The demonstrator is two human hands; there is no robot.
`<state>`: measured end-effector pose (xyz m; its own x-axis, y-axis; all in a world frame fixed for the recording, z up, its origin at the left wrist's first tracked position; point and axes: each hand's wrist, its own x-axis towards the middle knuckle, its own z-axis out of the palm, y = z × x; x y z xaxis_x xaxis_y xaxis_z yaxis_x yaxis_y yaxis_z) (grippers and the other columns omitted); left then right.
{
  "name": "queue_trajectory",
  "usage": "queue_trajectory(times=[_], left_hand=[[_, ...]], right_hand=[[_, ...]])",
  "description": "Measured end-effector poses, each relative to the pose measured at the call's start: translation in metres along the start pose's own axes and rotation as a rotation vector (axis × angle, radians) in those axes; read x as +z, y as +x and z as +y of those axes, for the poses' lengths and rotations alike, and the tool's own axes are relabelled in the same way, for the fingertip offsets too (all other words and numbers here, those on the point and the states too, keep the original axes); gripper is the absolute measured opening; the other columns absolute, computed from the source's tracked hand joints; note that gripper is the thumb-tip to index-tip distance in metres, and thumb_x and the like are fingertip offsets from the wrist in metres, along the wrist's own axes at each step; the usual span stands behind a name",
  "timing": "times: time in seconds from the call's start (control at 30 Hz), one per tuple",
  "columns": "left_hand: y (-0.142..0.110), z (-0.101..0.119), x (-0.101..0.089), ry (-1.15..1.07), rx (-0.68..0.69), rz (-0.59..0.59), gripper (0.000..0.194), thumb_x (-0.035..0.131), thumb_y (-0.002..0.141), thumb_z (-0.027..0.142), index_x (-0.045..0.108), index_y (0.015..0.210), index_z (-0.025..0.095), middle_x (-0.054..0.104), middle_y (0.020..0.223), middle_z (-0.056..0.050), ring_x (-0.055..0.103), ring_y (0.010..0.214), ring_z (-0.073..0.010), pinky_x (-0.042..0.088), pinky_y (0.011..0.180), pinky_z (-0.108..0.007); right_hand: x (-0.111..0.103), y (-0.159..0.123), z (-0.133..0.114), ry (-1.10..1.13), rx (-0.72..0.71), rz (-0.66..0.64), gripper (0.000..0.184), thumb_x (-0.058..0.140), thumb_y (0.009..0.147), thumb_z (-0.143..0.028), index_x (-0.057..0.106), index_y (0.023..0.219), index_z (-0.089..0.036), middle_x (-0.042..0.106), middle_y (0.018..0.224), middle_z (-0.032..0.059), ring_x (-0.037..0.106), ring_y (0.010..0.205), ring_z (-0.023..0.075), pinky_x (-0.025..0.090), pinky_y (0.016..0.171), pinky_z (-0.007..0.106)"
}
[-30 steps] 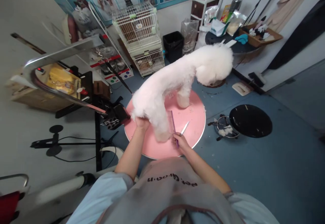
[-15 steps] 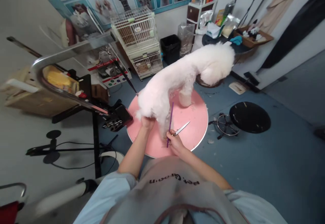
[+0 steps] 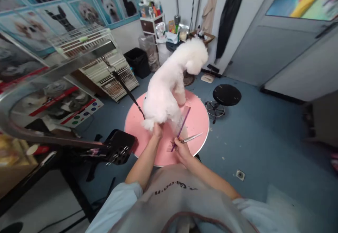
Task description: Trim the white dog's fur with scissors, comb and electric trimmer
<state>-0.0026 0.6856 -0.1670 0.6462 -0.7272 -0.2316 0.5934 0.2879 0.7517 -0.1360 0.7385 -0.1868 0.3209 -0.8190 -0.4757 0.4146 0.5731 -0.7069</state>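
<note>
A white fluffy dog (image 3: 171, 81) stands on a round pink grooming table (image 3: 196, 120), facing away from me. My left hand (image 3: 157, 130) is closed on the fur at the dog's rump. My right hand (image 3: 180, 149) grips a purple comb (image 3: 181, 124) and a pair of silver scissors (image 3: 192, 138) together. The comb slants up against the dog's hind leg, and the scissor blades point right over the table. A dark leash (image 3: 128, 91) runs from the dog up to a metal arm (image 3: 52, 69) at the left.
A black tool holder (image 3: 118, 148) is clamped at the table's left edge. A black round stool (image 3: 226, 94) stands on the blue floor to the right. Wire cages (image 3: 105, 71), a black bin (image 3: 137, 61) and cluttered shelves (image 3: 151, 16) line the back wall.
The view has swung to the right and risen. My right hand tilted the comb from upright to slanting right along the hind leg. My left hand stays on the rump.
</note>
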Motion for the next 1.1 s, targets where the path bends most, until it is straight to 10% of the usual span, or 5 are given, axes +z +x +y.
queue_trajectory(times=[0.13, 0.3, 0.5, 1.1], left_hand=[[0.007, -0.003, -0.003, 0.031, -0.03, -0.002, 0.038, 0.036, 0.083, 0.021, 0.064, 0.108, 0.018, 0.067, 0.104, -0.007, 0.057, 0.109, -0.0167, 0.045, 0.095, -0.028], [0.008, -0.004, -0.006, 0.047, -0.037, -0.077, 0.037, 0.038, 0.084, 0.031, 0.064, 0.107, 0.018, 0.065, 0.108, -0.008, 0.054, 0.116, -0.0169, 0.043, 0.098, -0.029], [0.007, -0.001, -0.002, 0.052, -0.018, -0.088, 0.038, 0.037, 0.083, 0.029, 0.063, 0.108, 0.018, 0.065, 0.111, -0.009, 0.054, 0.115, -0.0176, 0.044, 0.095, -0.03], [0.005, -0.002, -0.001, 0.094, 0.002, -0.099, 0.036, 0.033, 0.087, 0.03, 0.063, 0.107, 0.022, 0.066, 0.112, -0.006, 0.055, 0.115, -0.0201, 0.049, 0.082, -0.03]], right_hand=[[-0.011, -0.002, 0.012, 0.076, 0.085, 0.217, 0.036, 0.077, 0.053, -0.032, 0.044, 0.062, -0.021, 0.047, 0.052, -0.0064, 0.041, 0.049, 0.0078, 0.031, 0.045, 0.021], [-0.01, -0.003, 0.02, 0.141, 0.043, 0.055, 0.035, 0.079, 0.054, -0.034, 0.05, 0.065, -0.019, 0.051, 0.055, -0.0052, 0.046, 0.051, 0.0076, 0.032, 0.046, 0.021], [-0.028, -0.006, 0.027, 0.221, 0.165, 0.235, 0.036, 0.079, 0.055, -0.028, 0.045, 0.065, -0.02, 0.05, 0.051, -0.0077, 0.046, 0.047, 0.0068, 0.036, 0.047, 0.019], [-0.07, -0.02, 0.052, 0.298, 0.211, 0.146, 0.028, 0.075, 0.064, -0.031, 0.051, 0.072, -0.02, 0.054, 0.055, -0.0063, 0.049, 0.046, 0.0066, 0.036, 0.046, 0.019]])
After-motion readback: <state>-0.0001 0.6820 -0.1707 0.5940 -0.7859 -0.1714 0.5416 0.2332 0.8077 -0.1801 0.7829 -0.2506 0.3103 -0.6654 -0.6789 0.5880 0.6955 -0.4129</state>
